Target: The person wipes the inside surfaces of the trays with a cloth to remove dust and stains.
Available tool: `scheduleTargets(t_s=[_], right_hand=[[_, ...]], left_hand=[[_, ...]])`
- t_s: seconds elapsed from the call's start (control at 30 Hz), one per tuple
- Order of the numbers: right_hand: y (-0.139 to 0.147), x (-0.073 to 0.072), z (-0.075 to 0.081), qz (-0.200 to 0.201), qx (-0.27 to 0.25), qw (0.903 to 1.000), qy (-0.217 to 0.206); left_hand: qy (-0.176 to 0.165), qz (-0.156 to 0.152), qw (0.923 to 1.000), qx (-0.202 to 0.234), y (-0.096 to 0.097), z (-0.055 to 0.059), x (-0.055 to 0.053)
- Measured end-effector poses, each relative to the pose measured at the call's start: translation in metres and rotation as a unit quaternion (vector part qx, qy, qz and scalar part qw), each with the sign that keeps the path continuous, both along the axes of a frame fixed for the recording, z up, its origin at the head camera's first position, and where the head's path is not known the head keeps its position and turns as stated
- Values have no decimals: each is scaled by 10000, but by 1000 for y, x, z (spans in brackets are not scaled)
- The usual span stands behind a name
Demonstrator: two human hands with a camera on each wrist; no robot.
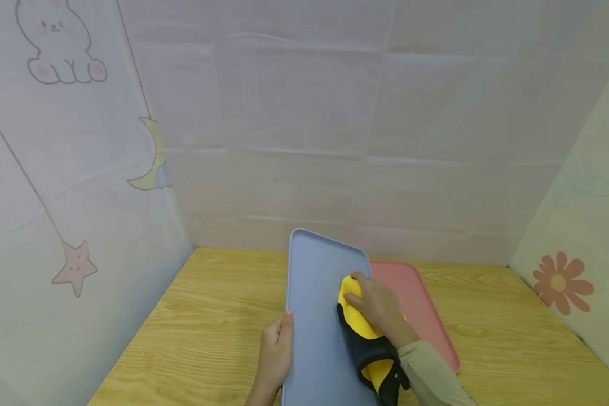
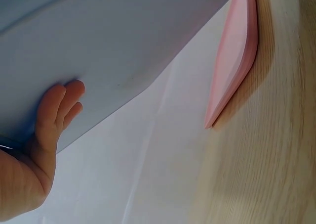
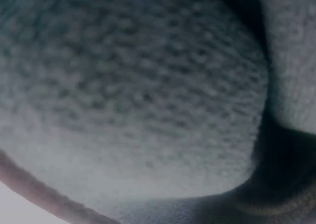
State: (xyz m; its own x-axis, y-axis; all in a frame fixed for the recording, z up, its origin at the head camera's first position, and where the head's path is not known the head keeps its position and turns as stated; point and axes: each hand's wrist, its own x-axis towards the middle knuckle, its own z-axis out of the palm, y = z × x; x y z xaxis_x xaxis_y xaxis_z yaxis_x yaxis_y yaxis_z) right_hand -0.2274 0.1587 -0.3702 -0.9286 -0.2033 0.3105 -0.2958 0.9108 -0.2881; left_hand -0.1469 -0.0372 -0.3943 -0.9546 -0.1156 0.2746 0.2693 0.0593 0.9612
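Note:
A light blue rectangular tray (image 1: pixel 317 338) is held up at a tilt above the table. My left hand (image 1: pixel 276 352) grips its left edge, thumb at the front. In the left wrist view, that hand's fingers (image 2: pixel 73 93) lie against the tray's underside (image 2: pixel 113 51). A yellow and black cloth (image 1: pixel 357 318) lies against the tray's inner face on the right. My right hand (image 1: pixel 380 304) holds the cloth between thumb and fingers, and its lower part hangs folded. Blurred fuzzy fabric (image 3: pixel 133 95) fills most of the right wrist view, hiding that hand's fingers there.
Behind and right of the blue tray, a pink tray (image 1: pixel 411 304) lies on the wood-grain table (image 1: pixel 198 332). Pale wall sheets (image 1: pixel 304 129) enclose the table at the back and both sides, printed with a star, a moon and a flower.

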Motion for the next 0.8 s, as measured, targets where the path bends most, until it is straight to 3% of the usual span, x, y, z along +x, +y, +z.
scheduleTargets(t_s=[0.47,0.8], right_hand=[[19,-7,-14,-164,-66,9998,41],[1,6,-3,-8,-483,9985,276]], left_hand=[[-65,-1,10000,-65,0,3,1],[-56,12,10000,-6,2,3,1]])
